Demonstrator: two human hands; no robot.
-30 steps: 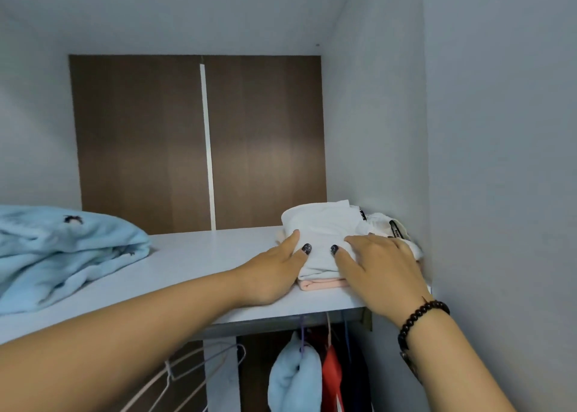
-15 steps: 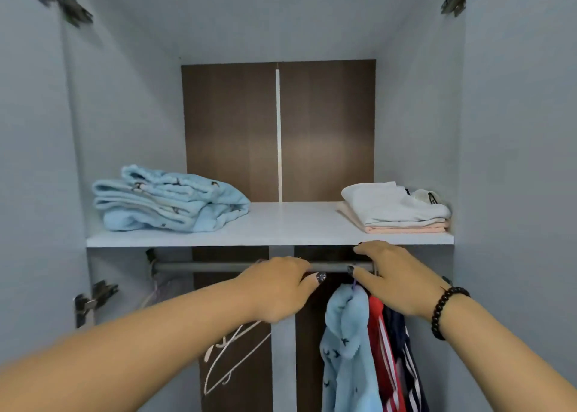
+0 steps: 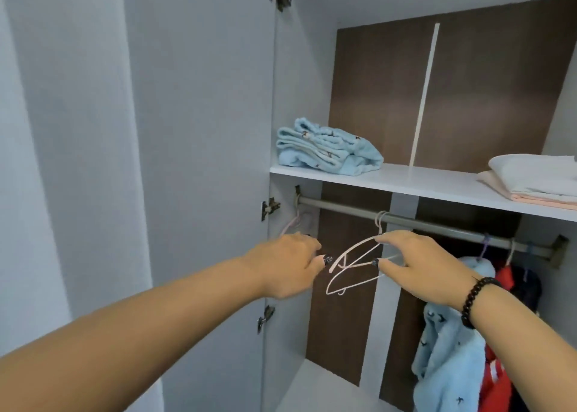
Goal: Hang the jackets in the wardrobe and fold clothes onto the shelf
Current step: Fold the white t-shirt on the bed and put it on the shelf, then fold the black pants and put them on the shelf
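hangers (image 3: 356,264), bare pale wire ones, hang off the rail (image 3: 437,225) at 12 o'clock from my hands, likely my next grab for a jacket. my right hand (image 3: 427,269) pinches the wire with fingers curled on it; my left hand (image 3: 290,266) hovers at 9 o'clock, fingers loose, gripping nothing. hung jackets (image 3: 449,349) sit at 4 o'clock, folded blue clothes (image 3: 327,147) on the white shelf (image 3: 406,182) at 11, grey wardrobe door (image 3: 199,130) swung wide
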